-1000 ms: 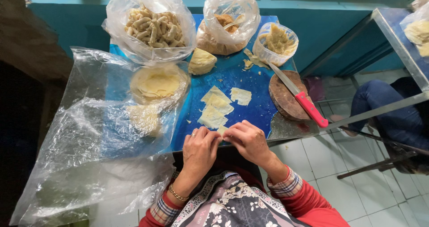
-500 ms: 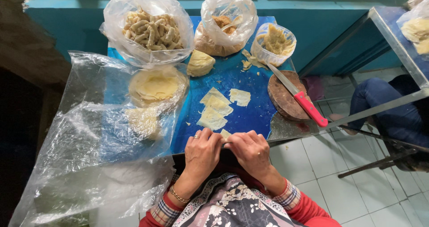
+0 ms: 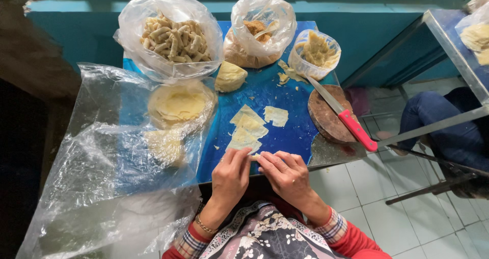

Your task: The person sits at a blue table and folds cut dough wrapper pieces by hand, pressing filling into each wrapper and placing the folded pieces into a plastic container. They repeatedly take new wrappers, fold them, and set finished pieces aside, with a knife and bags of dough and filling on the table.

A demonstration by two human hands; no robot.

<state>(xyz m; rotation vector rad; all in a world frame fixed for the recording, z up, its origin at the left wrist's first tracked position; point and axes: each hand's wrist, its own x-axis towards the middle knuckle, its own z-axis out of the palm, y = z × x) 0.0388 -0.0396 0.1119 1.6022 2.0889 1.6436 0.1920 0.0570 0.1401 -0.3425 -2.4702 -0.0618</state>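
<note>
Both hands meet at the near edge of the blue worktop (image 3: 285, 106): the left hand (image 3: 230, 175) and the right hand (image 3: 286, 173) pinch a small pale rolled piece of dough (image 3: 253, 157) between their fingertips, each grip closed on it. Just beyond the fingers lies a loose stack of thin, pale yellow cut dough sheets (image 3: 248, 129), with one separate square sheet (image 3: 276, 115) beside it. To the left, a round pile of pale wrappers (image 3: 178, 103) sits under crumpled clear plastic sheeting (image 3: 97, 152). At the far edge stand a clear plastic bag of finished beige rolls (image 3: 170, 37), a bag of brown crumbly filling (image 3: 254, 34) and a smaller bag of yellowish paste (image 3: 316, 50). A lump of yellow dough (image 3: 230, 76) rests near them. On the right, a red-handled knife (image 3: 342, 115) lies across a round wooden board (image 3: 328, 121).
</note>
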